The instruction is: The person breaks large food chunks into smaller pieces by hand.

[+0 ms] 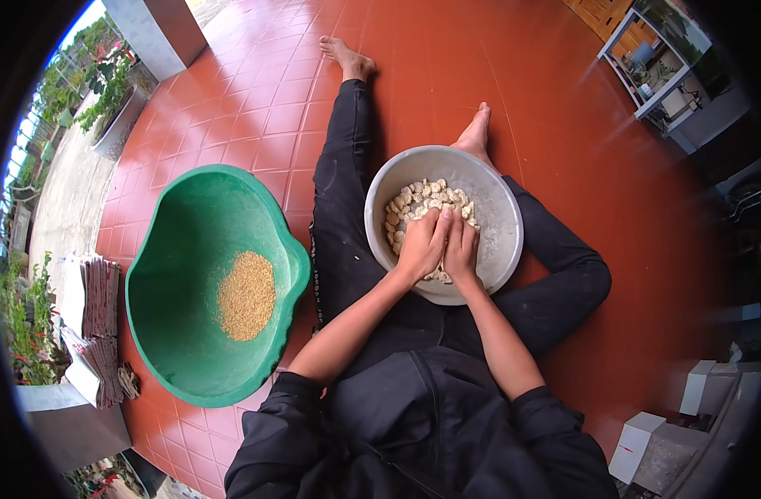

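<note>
A grey metal basin [501, 220] sits between the person's legs, with many pale, flattish lumps [405, 200] piled toward its left side. Both of my hands are inside it, side by side over the pile. My left hand [423, 243] has its fingers curled down among the lumps, thumb against the other hand. Close against it, my right hand [461, 245] is also closed, thumb up. Their fingertips meet near the basin's middle, and I cannot tell what is pinched between them. More lumps show below the wrists.
Left of the legs stands a big green basin [176, 249] with a heap of golden-brown grains [247, 297]. Folded bundles [101, 299] lie farther left beside a low ledge. Red tiles [255, 100] cover the floor. White boxes [636, 447] are at lower right; a shelf [663, 87] stands upper right.
</note>
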Demonstrator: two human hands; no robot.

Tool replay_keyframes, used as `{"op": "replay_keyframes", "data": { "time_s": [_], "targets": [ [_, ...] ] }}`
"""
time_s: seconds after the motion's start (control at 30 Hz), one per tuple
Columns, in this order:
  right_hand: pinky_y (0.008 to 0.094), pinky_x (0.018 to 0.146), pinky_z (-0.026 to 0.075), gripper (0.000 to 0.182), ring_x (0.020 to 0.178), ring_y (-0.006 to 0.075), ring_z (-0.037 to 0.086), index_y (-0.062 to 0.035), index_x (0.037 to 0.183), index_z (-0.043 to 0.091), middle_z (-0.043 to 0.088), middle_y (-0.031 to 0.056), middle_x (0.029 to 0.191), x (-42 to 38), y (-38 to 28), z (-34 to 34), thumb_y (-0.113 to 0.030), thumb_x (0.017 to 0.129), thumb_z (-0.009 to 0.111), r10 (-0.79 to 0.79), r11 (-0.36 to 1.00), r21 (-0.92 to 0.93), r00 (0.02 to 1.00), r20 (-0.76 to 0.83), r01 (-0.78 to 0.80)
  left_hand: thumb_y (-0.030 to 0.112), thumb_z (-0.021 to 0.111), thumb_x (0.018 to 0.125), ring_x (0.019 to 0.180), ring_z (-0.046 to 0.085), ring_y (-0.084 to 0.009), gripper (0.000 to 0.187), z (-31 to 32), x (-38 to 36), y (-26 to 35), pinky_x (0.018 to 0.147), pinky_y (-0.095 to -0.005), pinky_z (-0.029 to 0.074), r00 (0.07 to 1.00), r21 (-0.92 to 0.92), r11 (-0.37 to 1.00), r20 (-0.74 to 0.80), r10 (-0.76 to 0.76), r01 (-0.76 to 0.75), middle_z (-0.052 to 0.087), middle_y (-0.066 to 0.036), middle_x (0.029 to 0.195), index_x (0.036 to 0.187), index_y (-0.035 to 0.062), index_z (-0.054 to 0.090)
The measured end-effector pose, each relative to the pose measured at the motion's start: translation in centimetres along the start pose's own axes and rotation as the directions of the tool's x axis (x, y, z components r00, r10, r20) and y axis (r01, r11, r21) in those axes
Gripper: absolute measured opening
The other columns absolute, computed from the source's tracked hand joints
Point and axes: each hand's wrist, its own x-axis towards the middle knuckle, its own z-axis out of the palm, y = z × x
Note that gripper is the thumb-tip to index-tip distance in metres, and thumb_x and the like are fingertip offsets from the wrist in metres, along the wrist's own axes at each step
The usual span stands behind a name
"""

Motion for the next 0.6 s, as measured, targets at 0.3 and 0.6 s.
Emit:
{"op": "replay_keyframes", "data": {
  "time_s": [0.3,0.6],
  "targets": [
    [0.0428,0.053,0.039,0.038,0.059,0.0357,0.056,0.0033,0.081,0.057,0.056,0.0226,0.066,-0.3,0.7,0.5,-0.025,0.1,0.039,-0.043,0.998,0.036,0.999,-0.018,0.044,0.023,0.04,0.101,0.057,0.049,-0.0369,0.036,0.7,-0.4,-0.4,0.056,-0.0421,0.04,0.996,-0.067,0.997,-0.08,0.031,-0.037,0.051,-0.024,0.067,0.081,-0.0045,0.052],
    [0.0417,0.052,0.038,0.039,0.055,0.032,0.053,0.0022,0.076,0.054,0.054,0.0202,0.062,-0.4,1.3,0.7,-0.025,0.1,0.039,-0.066,0.995,0.073,0.998,-0.002,0.066,0.022,0.039,0.101,0.059,0.045,-0.021,0.035,1.0,-0.7,-0.9,0.058,-0.0373,0.039,0.995,-0.147,0.989,-0.101,0.001,-0.016,0.049,-0.016,0.065,0.082,-0.0041,0.051]
  ]
}}
